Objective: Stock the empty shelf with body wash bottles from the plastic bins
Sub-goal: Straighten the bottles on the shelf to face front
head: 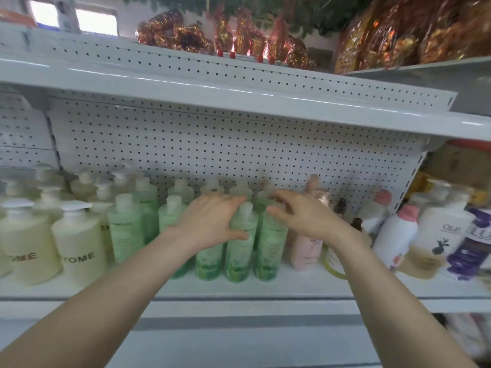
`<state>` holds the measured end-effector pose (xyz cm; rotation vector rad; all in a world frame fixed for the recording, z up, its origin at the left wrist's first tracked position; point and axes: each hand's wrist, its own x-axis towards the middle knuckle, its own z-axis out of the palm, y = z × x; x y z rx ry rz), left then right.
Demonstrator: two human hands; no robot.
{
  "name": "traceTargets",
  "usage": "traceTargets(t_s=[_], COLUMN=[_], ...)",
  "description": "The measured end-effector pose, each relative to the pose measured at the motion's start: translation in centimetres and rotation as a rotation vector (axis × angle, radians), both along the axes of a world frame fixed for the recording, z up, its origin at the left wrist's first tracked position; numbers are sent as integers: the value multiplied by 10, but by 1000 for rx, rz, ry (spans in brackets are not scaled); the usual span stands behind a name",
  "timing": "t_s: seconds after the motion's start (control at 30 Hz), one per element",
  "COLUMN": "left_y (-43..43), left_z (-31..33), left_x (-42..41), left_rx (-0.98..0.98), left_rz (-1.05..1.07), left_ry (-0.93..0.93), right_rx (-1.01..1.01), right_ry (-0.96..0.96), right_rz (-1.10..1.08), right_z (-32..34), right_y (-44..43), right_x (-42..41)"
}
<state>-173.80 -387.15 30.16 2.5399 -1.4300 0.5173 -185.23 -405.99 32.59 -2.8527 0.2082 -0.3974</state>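
This is a shop. Long white metal shelves (292,285) have a back (212,144) full of little holes. Lots of the same green bottles (240,251) and yellow bottles (77,258) stand in rows. Shiny red and gold packs (175,33) sit up high.

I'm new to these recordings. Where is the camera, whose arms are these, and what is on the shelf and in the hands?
There is no machine here. A person works with bare hands, and the one picture comes from a wide-angle camera on their head, looking forward and down. The left hand grips a green bottle that stands near the front of the white shelf. The right hand is at the cap of the next green bottle; blur hides whether its fingers hold it. Pale yellow pump bottles stand to the left, and a pink bottle and white bottles to the right.
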Motion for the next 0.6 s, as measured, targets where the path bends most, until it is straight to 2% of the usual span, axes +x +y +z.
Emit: traceTargets(t_s=[0.1, 0.23, 0.53, 0.6], left_y=[-3, -2, 0, -1], left_z=[-7, -7, -8, -5], left_x=[-1, -3, -5, -7], left_rx=[-19, -57, -67, -44], left_rz=[36, 31, 29, 34], left_ry=[-10, 26, 50, 26], right_rx=[-17, -43, -152, -140], right_ry=[20, -52, -12, -72], right_rz=[-7, -50, -34, 17], right_z=[-19, -30, -27, -12], right_y=[0, 2, 1, -7], right_x=[-7, -5, -8, -18])
